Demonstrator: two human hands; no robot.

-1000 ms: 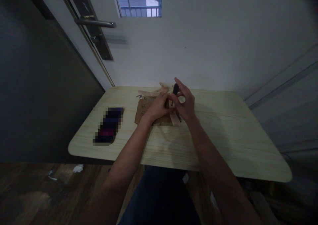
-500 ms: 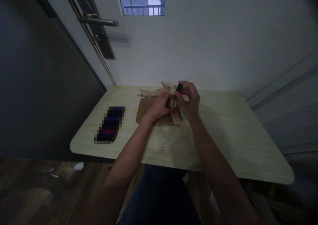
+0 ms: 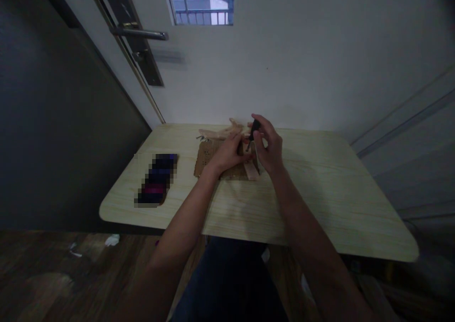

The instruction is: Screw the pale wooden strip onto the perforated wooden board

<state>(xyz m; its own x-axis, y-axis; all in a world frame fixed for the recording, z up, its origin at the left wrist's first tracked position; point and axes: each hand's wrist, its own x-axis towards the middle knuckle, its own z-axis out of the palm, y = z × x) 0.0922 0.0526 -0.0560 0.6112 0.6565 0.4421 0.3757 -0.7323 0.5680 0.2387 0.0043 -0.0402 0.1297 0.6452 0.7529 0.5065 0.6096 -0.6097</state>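
Note:
In my right hand (image 3: 270, 149) is a screwdriver (image 3: 255, 129) with a short black handle, its shaft pointing down at a pale wooden strip (image 3: 251, 171). A small screw may be at its tip; it is too small to tell. My left hand (image 3: 231, 152) is closed on the same strip, with thumb and fingers on either side of the screwdriver's tip. Beneath both lies a brown cardboard sheet (image 3: 203, 158) dotted with small holes. More wooden strips (image 3: 216, 133) are piled behind it, beside several small dark screws (image 3: 202, 138).
A phone (image 3: 156, 180), blurred by pixels, lies on the left of the pale wood-grain table (image 3: 341, 194). Behind the table stands a white door (image 3: 302, 52) with a metal handle (image 3: 142, 32) and a small window. Scraps of white paper (image 3: 112, 240) lie on the floor.
My right hand has shifted slightly left and turned around the screwdriver, so its handle leans differently. My left hand stays in place on the strip.

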